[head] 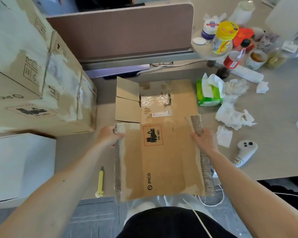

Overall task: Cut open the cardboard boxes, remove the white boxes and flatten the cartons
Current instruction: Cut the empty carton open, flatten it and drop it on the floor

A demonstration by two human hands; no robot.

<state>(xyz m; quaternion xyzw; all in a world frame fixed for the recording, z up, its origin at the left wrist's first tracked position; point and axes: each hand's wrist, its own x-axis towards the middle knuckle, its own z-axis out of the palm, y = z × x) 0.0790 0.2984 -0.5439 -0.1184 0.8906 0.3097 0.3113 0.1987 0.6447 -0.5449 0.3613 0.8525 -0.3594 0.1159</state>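
Note:
A flattened brown PICO carton [163, 152] lies in front of me, its near end sticking out past the table's front edge. My left hand [108, 136] grips its left edge and my right hand [204, 139] grips its right edge. The far flaps [127, 100] are spread open. Two sealed PICO cartons [33, 79] are stacked at the left. A white box [19, 165] stands at the near left. A yellow utility knife [100, 182] lies on the table to the left of the flattened carton.
A brown desk partition [120, 30] stands behind the carton. On the right lie a green tissue pack [208, 93], crumpled tissues [234, 115], a white controller [244, 152], a cola bottle [230, 60] and several jars. White cables hang by my legs.

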